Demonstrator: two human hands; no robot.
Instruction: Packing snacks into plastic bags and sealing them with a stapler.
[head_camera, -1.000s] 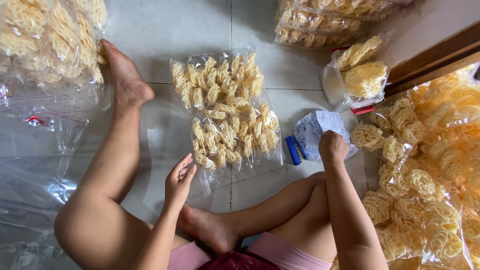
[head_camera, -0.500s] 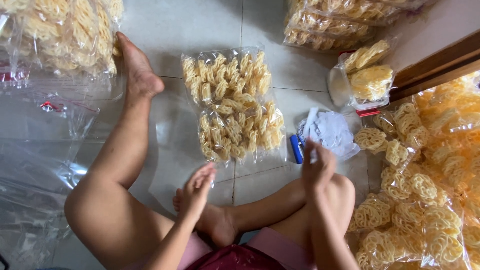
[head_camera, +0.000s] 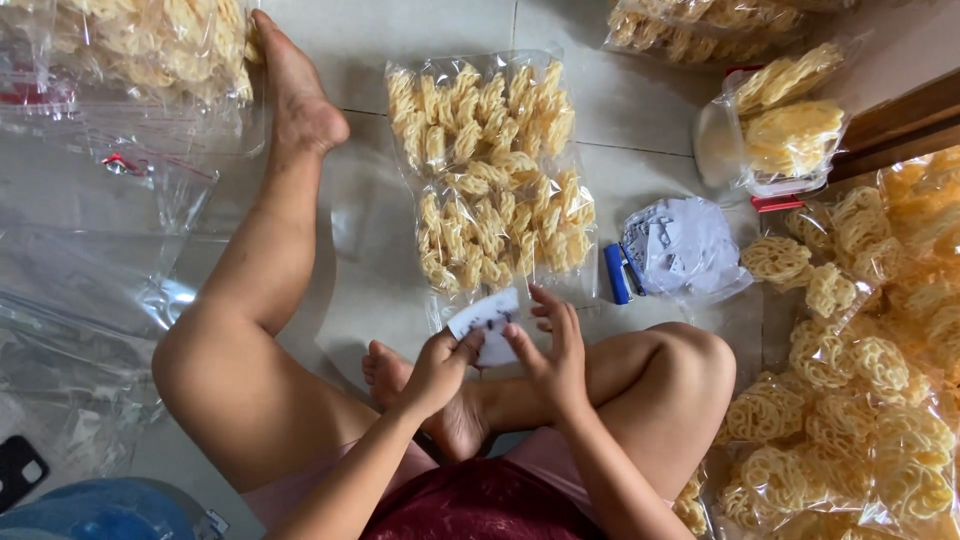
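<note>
Head view, looking down at a person seated on a tiled floor (head_camera: 620, 150). Reference landmark: the clear bag of yellow crackers (head_camera: 490, 175) lying flat on the floor ahead of the folded legs.

Left hand (head_camera: 437, 368): closed in a pinch on the left edge of a small white paper label (head_camera: 487, 322). Right hand (head_camera: 553, 350): fingers bent, gripping the right side of the same label. The label sits just below the near end of the cracker bag, overlapping the bag's open plastic end, above the person's foot.

Right of the cracker bag: a blue stapler (head_camera: 618, 273), touching a small plastic bag of white paper labels (head_camera: 687, 250). Farther right: loose round lattice crackers in plastic (head_camera: 860, 380). Left of the cracker bag: a pile of empty clear plastic bags (head_camera: 90, 260).
</note>
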